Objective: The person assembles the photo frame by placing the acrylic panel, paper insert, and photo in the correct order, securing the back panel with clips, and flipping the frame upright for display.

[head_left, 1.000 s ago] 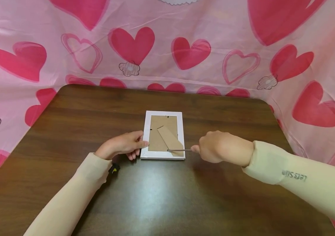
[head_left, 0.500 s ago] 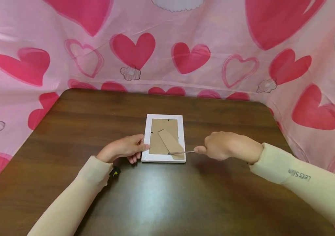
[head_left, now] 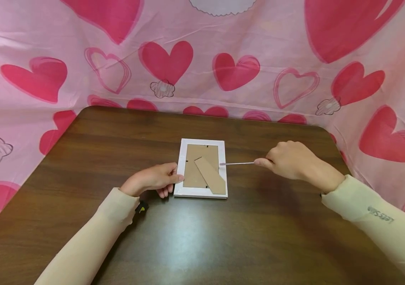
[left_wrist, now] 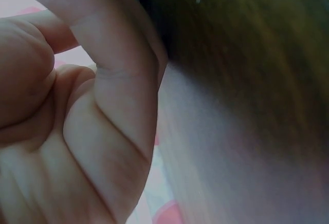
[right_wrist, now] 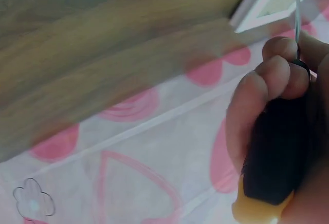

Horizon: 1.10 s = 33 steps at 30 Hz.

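Note:
A white picture frame [head_left: 202,191] lies face down on the table, its brown backing board [head_left: 202,150] and slanted stand leg [head_left: 210,176] upward. Small dark tabs sit along the backing's edges. My left hand [head_left: 156,178] grips the frame's left edge, thumb on top; in the left wrist view its curled fingers [left_wrist: 115,80] hide most of the frame. My right hand [head_left: 291,160] holds a screwdriver [right_wrist: 277,152] by its black and yellow handle. The thin metal shaft [head_left: 239,163] points left, its tip over the frame's right border at mid-height; whether it touches cannot be told.
The dark wooden table [head_left: 134,134] has rounded far corners. A pink cloth with hearts [head_left: 236,71] hangs behind it and along both sides. A small black and yellow object [head_left: 141,207] shows by the left cuff.
My right hand has moved the screwdriver tip from the tab at the frame's bottom edge up to its right border. The left hand keeps its hold, and the view has shifted slightly.

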Tool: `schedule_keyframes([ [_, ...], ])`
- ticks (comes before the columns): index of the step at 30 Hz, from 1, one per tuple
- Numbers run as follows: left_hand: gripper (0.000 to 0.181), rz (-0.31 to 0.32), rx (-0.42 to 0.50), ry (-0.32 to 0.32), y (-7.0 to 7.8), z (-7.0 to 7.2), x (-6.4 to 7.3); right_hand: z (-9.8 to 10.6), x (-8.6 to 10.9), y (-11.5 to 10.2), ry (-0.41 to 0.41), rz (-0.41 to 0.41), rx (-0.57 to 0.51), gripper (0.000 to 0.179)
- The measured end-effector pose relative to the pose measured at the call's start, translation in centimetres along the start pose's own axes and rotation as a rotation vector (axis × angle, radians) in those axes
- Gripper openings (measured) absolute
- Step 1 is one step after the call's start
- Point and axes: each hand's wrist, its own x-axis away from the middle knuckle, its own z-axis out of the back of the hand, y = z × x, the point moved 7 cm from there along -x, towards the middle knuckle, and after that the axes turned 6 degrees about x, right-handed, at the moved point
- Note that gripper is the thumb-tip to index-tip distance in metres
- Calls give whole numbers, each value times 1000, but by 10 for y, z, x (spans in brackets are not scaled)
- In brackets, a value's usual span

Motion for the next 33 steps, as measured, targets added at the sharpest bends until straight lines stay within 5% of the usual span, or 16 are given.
schedule_keyframes([
  [17,28,-20,2,-22,-4,0,1,-16,3,-2,211,66,70,47],
  [33,30,-1,-18,-8,-2,1,6,-16,8,-10,272,84,103,47],
])
